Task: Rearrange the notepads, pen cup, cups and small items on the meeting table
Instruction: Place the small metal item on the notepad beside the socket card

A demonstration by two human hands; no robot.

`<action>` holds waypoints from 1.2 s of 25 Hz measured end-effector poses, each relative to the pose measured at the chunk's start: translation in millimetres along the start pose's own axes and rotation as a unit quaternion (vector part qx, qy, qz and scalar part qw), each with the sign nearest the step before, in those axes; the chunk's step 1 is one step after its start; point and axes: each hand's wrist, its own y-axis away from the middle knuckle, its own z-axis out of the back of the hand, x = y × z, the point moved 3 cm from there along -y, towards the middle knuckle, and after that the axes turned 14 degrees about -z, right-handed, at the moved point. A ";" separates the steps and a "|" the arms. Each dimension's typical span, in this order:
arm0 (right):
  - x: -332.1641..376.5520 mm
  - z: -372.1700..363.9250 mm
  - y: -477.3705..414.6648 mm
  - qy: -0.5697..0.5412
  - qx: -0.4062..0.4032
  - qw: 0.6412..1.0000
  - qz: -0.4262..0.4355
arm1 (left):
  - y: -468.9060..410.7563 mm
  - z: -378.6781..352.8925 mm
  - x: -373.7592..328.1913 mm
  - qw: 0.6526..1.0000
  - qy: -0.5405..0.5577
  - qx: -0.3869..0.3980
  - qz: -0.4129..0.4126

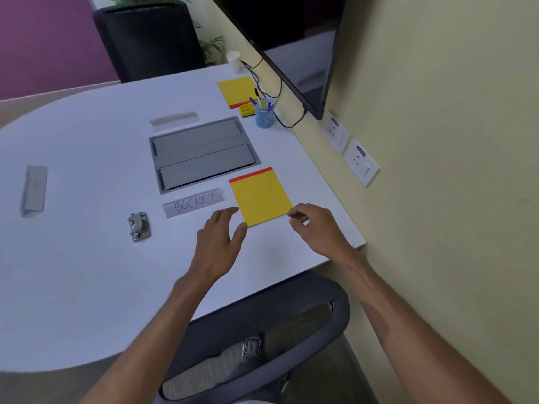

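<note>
Left hand (221,233) open, fingers spread, thumb touching near-left corner of flat yellow rectangular paper notepad with red strip along far edge (260,196). Right hand (313,225) loosely curled, empty, just beside near-right corner. Notepad lies straight ahead between both hands, long axis running near-to-far, slightly tilted; both hands about equally close. White rounded surface (87,272); second yellow notepad (237,90) and blue mesh pen cup (264,113) far right; white paper cup (234,61) beyond. Grey socket panel (202,154) at centre. Wall on right.

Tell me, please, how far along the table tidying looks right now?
Looks done: far notepad, pen cup and paper cup sit near the wall. In hand: left hand and right hand flank the near notepad, neither gripping it. Left: stapler and folded cards.
</note>
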 end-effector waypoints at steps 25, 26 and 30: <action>-101.7 -94.1 -231.7 0.127 0.093 0.968 -0.195 | -142.9 -156.8 163.1 0.938 0.089 0.013 0.334; -100.9 -96.0 -236.3 0.128 0.071 0.968 -0.203 | -144.2 -159.7 164.7 0.933 0.090 -0.003 0.348; -95.5 -102.6 -249.9 0.097 0.054 0.957 -0.268 | -151.4 -165.8 164.0 0.907 0.122 -0.065 0.397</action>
